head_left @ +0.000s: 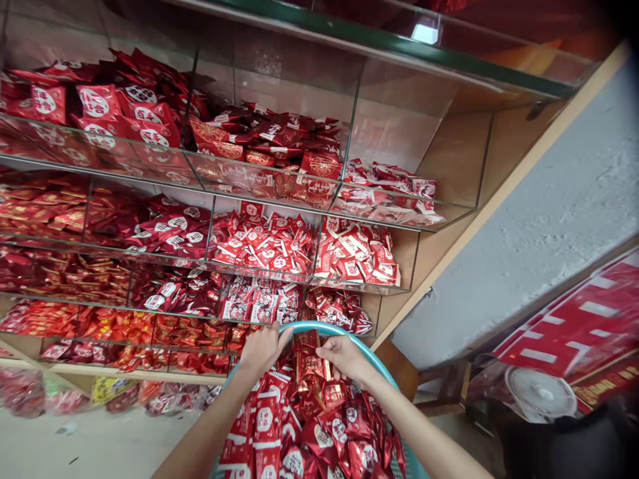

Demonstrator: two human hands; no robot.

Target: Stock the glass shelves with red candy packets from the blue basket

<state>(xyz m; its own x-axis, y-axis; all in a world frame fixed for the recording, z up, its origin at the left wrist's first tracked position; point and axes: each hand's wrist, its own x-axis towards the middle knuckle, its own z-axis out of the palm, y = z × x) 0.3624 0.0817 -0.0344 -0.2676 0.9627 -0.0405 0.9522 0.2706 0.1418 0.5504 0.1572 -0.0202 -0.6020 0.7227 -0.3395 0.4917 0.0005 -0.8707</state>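
A teal plastic basket [329,326] below me is filled with red candy packets [319,436], several bearing white round labels. My left hand [262,351] lies over the basket's far-left rim, closed on it, with the thumb on the inner side and the other fingertips partly hidden. My right hand [343,359] is closed in a pinch on the edge of a shiny red and gold candy packet [307,356], above the pile near the far side of the basket. More red and gold packets lie just under it.
Glass-fronted shelves [279,199] in front hold sorted red packets in divided compartments. Bagged sweets [120,392] lie under the lowest shelf. At the right are a grey wall [539,246], a wooden stool [444,392], a round white lid [542,392] and red printed sheets [574,326].
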